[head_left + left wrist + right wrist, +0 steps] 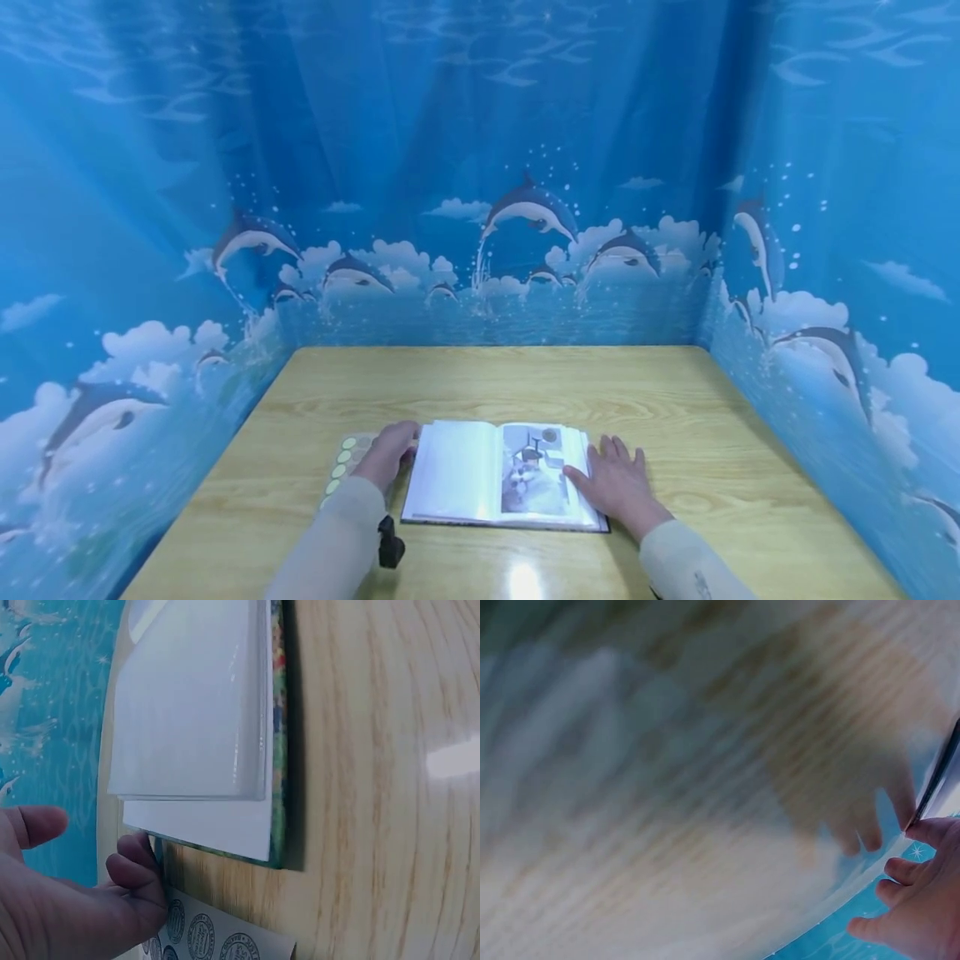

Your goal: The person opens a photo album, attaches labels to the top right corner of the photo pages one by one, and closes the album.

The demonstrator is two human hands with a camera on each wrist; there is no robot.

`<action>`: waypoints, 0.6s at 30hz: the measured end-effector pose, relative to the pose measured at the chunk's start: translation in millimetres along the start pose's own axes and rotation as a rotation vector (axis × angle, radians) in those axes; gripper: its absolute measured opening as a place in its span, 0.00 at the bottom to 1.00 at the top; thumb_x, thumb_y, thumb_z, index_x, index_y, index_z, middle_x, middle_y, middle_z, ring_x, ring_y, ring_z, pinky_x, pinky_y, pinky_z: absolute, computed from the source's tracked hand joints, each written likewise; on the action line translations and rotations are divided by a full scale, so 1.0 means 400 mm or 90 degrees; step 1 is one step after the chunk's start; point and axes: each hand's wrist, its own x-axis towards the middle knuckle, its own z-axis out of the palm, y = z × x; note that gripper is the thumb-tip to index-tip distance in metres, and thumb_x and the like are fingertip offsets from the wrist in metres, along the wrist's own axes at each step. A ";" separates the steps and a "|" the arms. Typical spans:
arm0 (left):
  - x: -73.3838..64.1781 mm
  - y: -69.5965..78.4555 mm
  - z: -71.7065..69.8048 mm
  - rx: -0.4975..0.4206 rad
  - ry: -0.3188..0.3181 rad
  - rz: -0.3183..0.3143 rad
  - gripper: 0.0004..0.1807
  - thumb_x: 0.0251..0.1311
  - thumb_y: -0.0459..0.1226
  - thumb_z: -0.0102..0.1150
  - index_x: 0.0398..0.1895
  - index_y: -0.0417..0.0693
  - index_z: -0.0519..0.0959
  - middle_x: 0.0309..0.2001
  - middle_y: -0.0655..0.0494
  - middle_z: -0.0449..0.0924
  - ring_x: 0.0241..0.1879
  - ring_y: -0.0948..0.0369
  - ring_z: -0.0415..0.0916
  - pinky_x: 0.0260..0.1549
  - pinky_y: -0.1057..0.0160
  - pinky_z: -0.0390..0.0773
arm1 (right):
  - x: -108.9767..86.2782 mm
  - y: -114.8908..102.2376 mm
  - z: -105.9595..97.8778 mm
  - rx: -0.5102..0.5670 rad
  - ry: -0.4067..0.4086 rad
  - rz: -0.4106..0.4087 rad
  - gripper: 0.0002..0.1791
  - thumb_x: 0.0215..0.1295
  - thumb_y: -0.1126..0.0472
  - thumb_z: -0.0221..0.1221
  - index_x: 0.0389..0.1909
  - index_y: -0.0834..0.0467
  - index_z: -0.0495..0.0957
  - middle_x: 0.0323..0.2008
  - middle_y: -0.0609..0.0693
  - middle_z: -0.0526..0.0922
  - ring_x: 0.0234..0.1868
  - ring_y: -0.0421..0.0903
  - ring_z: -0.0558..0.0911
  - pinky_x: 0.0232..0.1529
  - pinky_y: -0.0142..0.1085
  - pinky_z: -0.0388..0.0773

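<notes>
An open photo album [455, 471] lies on the table, its left page blank white and a grey photo [534, 471] on its right page. Beside the album's left edge is my left hand [392, 454]; in the left wrist view its bent fingertips touch the cover's edge while the thumb stands apart. A sheet of round stickers [339, 471] lies partly under that hand and forearm. At the right edge my right hand [618, 483] rests with fingers spread, the thumb touching the page edge. The right wrist view shows that hand [919, 900] against the album's dark edge [941, 776].
The wooden table [495, 383] runs back to a blue curtain [420, 167] printed with dolphins, which also closes off both sides. A black strap piece [390, 543] hangs at the left wrist. Light glares on the front of the table.
</notes>
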 end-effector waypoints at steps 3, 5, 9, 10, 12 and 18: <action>-0.008 0.001 -0.011 -0.049 -0.034 -0.006 0.13 0.57 0.35 0.47 0.40 0.34 0.72 0.22 0.54 0.69 0.17 0.65 0.63 0.17 0.73 0.64 | 0.001 0.000 0.000 0.005 -0.003 -0.001 0.47 0.71 0.30 0.42 0.68 0.70 0.66 0.72 0.74 0.52 0.73 0.72 0.49 0.68 0.71 0.35; -0.016 0.006 -0.014 -0.051 -0.040 0.001 0.08 0.61 0.37 0.49 0.34 0.39 0.72 0.23 0.57 0.69 0.20 0.64 0.64 0.20 0.71 0.65 | 0.001 0.000 0.001 0.005 -0.002 0.000 0.48 0.71 0.29 0.42 0.68 0.70 0.66 0.72 0.75 0.51 0.73 0.73 0.49 0.68 0.71 0.35; -0.032 0.031 -0.007 -0.027 -0.052 0.059 0.08 0.62 0.36 0.53 0.31 0.39 0.76 0.26 0.54 0.74 0.26 0.62 0.70 0.28 0.67 0.72 | 0.001 -0.006 0.005 0.001 0.009 -0.005 0.46 0.71 0.31 0.43 0.67 0.70 0.67 0.72 0.74 0.52 0.73 0.72 0.49 0.68 0.70 0.36; -0.037 0.040 -0.002 -0.016 -0.055 0.071 0.09 0.63 0.36 0.54 0.35 0.37 0.78 0.29 0.53 0.76 0.28 0.61 0.72 0.31 0.65 0.74 | 0.002 -0.009 0.007 0.000 0.013 -0.010 0.46 0.71 0.31 0.44 0.67 0.70 0.67 0.72 0.74 0.53 0.73 0.72 0.49 0.68 0.70 0.37; -0.048 0.061 0.010 -0.005 -0.066 0.093 0.14 0.64 0.36 0.55 0.45 0.33 0.79 0.35 0.49 0.80 0.32 0.59 0.77 0.35 0.63 0.79 | 0.004 -0.017 0.012 0.003 0.020 -0.020 0.45 0.72 0.32 0.44 0.67 0.69 0.68 0.72 0.73 0.53 0.73 0.71 0.50 0.69 0.70 0.37; -0.087 0.104 0.073 -0.049 -0.169 0.157 0.23 0.71 0.44 0.52 0.59 0.33 0.74 0.44 0.45 0.80 0.39 0.56 0.80 0.40 0.57 0.83 | 0.002 -0.035 0.016 0.027 0.040 -0.052 0.39 0.76 0.38 0.42 0.66 0.70 0.68 0.71 0.72 0.56 0.73 0.70 0.52 0.69 0.70 0.39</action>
